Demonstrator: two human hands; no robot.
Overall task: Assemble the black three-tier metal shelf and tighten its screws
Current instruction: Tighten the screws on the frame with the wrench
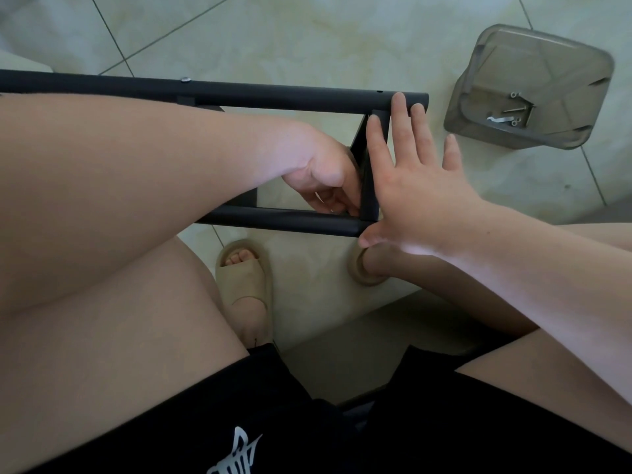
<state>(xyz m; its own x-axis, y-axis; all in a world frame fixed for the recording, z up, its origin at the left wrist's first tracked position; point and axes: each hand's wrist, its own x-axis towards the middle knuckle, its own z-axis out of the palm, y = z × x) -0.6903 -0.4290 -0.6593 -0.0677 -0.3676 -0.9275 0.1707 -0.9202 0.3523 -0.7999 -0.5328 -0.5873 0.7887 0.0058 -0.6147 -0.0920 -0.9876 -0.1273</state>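
Observation:
The black metal shelf frame (273, 94) lies across my lap, two long tubes joined by a short crosspiece at the right end. My right hand (417, 186) lies flat with straight fingers against that crosspiece, fingertips reaching the far tube. My left hand (325, 179) reaches inside the frame, fingers curled at the inner corner by the near tube; whatever it pinches is hidden. A silver screw head (185, 79) sits on the far tube.
An upturned grey plastic stool (533, 87) stands on the tiled floor at the right, holding several screws and a small wrench (501, 119). My feet in beige slippers (244, 271) are below the frame. My thighs fill the foreground.

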